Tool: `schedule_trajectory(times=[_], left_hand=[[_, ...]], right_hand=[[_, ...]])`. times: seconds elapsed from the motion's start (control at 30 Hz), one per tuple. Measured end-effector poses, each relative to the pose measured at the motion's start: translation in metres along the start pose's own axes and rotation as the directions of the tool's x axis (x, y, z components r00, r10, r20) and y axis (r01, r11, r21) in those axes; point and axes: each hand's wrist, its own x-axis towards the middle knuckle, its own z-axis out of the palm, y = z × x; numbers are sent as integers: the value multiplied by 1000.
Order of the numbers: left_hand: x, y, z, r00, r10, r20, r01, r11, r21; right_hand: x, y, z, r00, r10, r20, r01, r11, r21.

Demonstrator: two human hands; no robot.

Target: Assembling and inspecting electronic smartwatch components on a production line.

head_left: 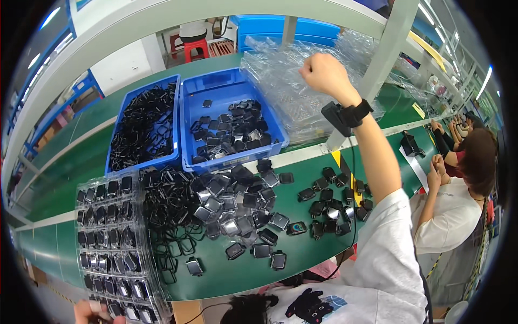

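Observation:
My right hand (326,75) is raised in a fist above a stack of clear plastic trays (302,108); nothing shows in its fingers. My left hand (93,312) is at the lower left edge, beside the near corner of a clear blister tray (143,259). Its fingers are partly cut off and blurred. Black watch bodies sit in rows in that tray. Right of it lie a heap of loose watch bodies (237,197) and a tangle of black frames (167,200). One watch (296,228) has a lit screen.
Behind are a blue bin (186,146) of watch parts and another blue bin (116,143) of black frames. Several small black devices (332,210) lie right of the heap. A metal post (386,59) rises behind my right arm. Co-workers (453,210) sit at right.

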Motion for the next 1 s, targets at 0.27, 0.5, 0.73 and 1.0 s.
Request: schedule_trajectory(times=[0.27, 0.5, 0.73, 1.0], left_hand=[[-75, -47, 49, 937, -168, -306, 68, 947, -314], [-88, -73, 77, 729, -216, -649, 164, 976, -140], [-99, -85, 72, 536, -168, -828, 247, 968, -37], [-125, -149, 74, 444, -203, -873, 393, 919, -13]], right_hand=[[-12, 7, 25, 856, -445, -262, 328, 861, -390], [-3, 24, 31, 803, -517, -297, 292, 775, -561], [13, -5, -2, 652, -572, -497, 223, 772, -595], [-155, -227, -27, 512, -752, -416, 818, 575, -32]])
